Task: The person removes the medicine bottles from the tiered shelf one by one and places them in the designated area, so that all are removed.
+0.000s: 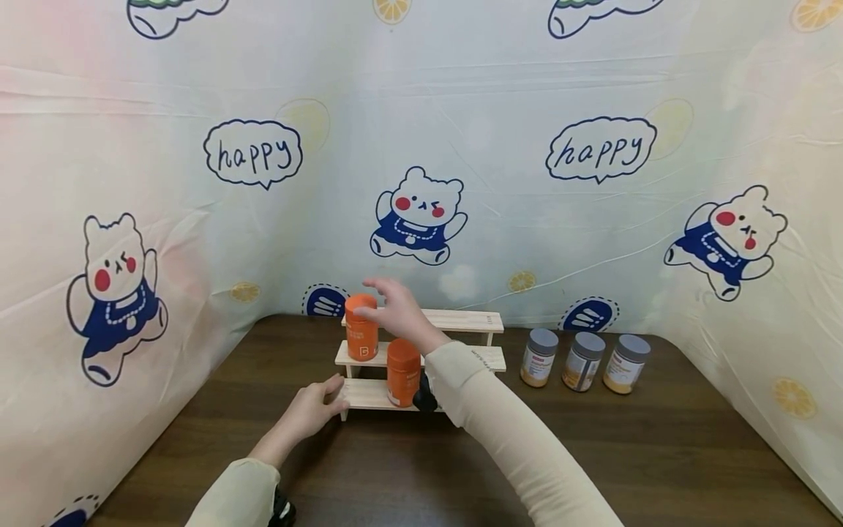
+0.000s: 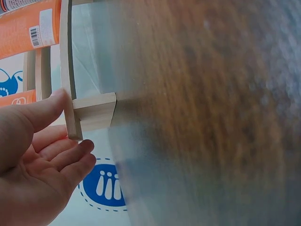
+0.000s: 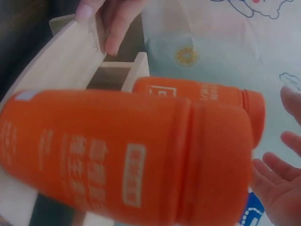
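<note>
A three-tier wooden shelf rack stands on the table. At the left end of its lowest board, my left hand holds the edge between thumb and fingers. An orange bottle with an orange cap stands upright on the middle tier at the left. A second orange bottle sits on the lowest tier, nearer to me and further right. My right hand is raised beside the cap of the middle-tier bottle, its fingers spread; in the right wrist view its fingers are apart from the bottles.
Three bottles with grey lids, a left one, a middle one and a right one, stand in a row right of the rack. Behind the dark wooden table hangs a printed cloth, which also closes both sides.
</note>
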A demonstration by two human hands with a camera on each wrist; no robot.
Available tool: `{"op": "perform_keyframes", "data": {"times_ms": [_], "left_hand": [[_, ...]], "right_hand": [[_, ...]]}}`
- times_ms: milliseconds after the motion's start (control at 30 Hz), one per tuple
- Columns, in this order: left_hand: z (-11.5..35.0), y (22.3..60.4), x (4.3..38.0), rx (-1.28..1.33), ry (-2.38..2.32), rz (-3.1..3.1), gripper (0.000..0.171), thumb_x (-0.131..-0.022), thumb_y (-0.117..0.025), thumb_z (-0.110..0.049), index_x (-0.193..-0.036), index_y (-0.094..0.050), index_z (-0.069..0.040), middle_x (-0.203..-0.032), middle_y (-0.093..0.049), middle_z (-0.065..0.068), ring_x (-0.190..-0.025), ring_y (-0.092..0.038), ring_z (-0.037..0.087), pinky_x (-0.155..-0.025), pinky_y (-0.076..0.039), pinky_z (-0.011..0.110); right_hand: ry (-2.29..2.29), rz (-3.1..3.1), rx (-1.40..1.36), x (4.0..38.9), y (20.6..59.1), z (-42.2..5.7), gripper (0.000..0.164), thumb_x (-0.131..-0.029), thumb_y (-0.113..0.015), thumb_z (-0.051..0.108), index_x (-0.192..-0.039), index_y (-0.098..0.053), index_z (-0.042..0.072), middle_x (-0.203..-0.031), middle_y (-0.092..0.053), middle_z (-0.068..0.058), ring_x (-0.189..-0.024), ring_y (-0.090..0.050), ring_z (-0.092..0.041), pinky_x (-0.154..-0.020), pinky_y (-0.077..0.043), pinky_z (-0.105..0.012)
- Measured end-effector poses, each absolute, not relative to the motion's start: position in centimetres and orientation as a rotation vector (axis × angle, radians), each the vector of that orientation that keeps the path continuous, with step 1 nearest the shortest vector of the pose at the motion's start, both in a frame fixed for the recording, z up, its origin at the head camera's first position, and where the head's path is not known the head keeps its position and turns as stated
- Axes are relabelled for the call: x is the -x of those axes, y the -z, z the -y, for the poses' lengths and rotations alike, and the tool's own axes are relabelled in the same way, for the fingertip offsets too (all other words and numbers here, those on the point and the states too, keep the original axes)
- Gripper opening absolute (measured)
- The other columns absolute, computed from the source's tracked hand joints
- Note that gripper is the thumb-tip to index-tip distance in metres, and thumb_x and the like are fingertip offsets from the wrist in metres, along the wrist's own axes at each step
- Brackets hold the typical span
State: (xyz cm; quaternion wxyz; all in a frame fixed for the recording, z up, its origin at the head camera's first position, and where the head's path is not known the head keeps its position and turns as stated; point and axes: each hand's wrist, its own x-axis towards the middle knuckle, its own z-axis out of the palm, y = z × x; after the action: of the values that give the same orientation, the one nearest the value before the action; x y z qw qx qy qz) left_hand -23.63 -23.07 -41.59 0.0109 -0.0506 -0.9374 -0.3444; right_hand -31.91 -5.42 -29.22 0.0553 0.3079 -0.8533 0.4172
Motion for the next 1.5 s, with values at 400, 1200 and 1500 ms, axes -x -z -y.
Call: {"op": "perform_keyframes", "data": {"times_ms": [400,1200,1500], "left_hand": [[23.0,41.6,23.8,0.149,1.066,2.926,0.054,-0.087,-0.064,-0.019,-0.132,-0.046,0.006,-0.137,-0.039,0.023,-0.124,-0.038,0.038,-0.097,-0.032,0.053],[23.0,41.7,23.6,0.153,1.050,2.920,0.053,-0.088,-0.064,-0.019,-0.131,-0.046,0.006,-0.137,-0.039,0.022,-0.124,-0.037,0.038,-0.098,-0.031,0.053],[23.0,41.8,23.7,0.151,1.043,2.923,0.053,-0.088,-0.063,-0.019,-0.132,-0.046,0.006,-0.138,-0.039,0.022,-0.124,-0.037,0.038,-0.098,-0.031,0.053]], "right_hand": [[-1.334,2.632,-0.885,32.2,30.4,6.5,0.049,-0.084,-0.069,0.023,-0.130,-0.054,0.013,-0.127,-0.053,-0.001,-0.110,-0.049,-0.017,-0.091,-0.043,-0.034],[-1.326,2.641,-0.828,31.9,31.0,6.7,0.044,-0.085,-0.067,0.021,-0.127,-0.058,0.014,-0.119,-0.059,-0.002,-0.097,-0.056,-0.014,-0.085,-0.046,-0.026],[-1.301,2.600,-0.846,31.5,30.5,6.0,0.046,-0.085,-0.067,0.023,-0.129,-0.057,0.014,-0.122,-0.057,-0.002,-0.099,-0.055,-0.014,-0.083,-0.047,-0.023]]}}
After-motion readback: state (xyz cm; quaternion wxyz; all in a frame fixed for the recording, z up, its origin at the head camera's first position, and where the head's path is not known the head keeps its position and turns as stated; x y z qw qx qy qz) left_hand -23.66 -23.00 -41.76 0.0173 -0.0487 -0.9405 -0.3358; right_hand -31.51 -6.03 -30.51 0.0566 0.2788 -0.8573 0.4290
